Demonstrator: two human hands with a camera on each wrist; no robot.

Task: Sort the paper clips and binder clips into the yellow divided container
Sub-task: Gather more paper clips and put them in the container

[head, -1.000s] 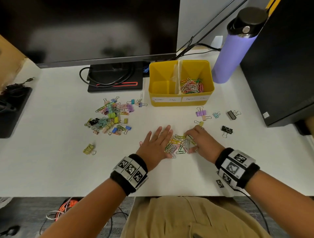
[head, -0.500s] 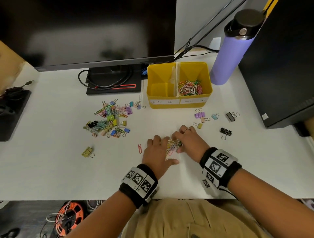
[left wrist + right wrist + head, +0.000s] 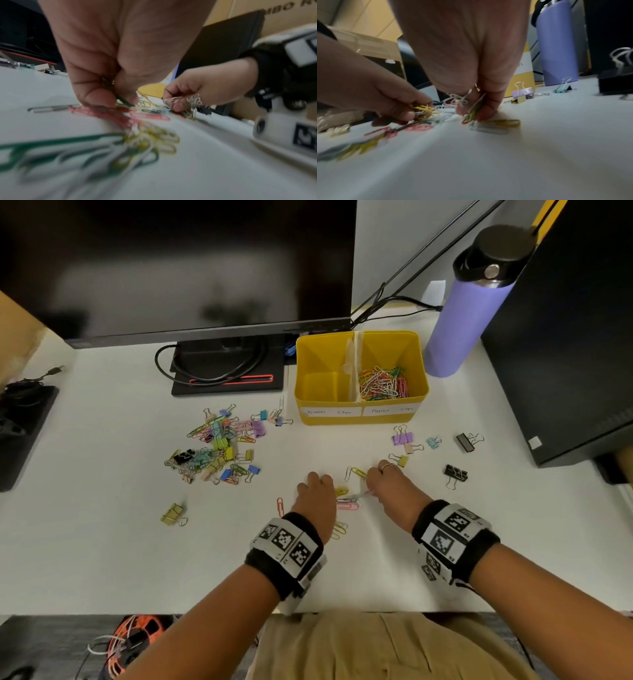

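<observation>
Mixed heap (image 3: 219, 448): lying well left of the yellow divided container (image 3: 416, 400); holding both binder clips and paper clips, still needing separating.
Stray yellow binder clip (image 3: 174, 515): sitting far left of the container and nearer the desk edge; belonging in the left compartment, labelled for binder clips and looking empty.
Left hand (image 3: 317, 498): working in front of the container, fingers curled, pinching a small bunch of paper clips against the desk.
Loose paper clips (image 3: 346, 505): lying between the two hands, in front of the container; a few more trailing toward the left wrist.
Right hand (image 3: 388, 486): working just right of those clips, fingers closed, gripping its own bunch.
Technique: probably best sweeping remaining clips inward before lifting, squeezing firmly, since tangled wires risk dangling and dropping.
Destination: right compartment, already containing paper clips (image 3: 382, 383); carrying low and releasing well inside the divider.
Scattered binder clips (image 3: 402, 438): sitting in front and right of the container; leaving for a separate pass.
</observation>
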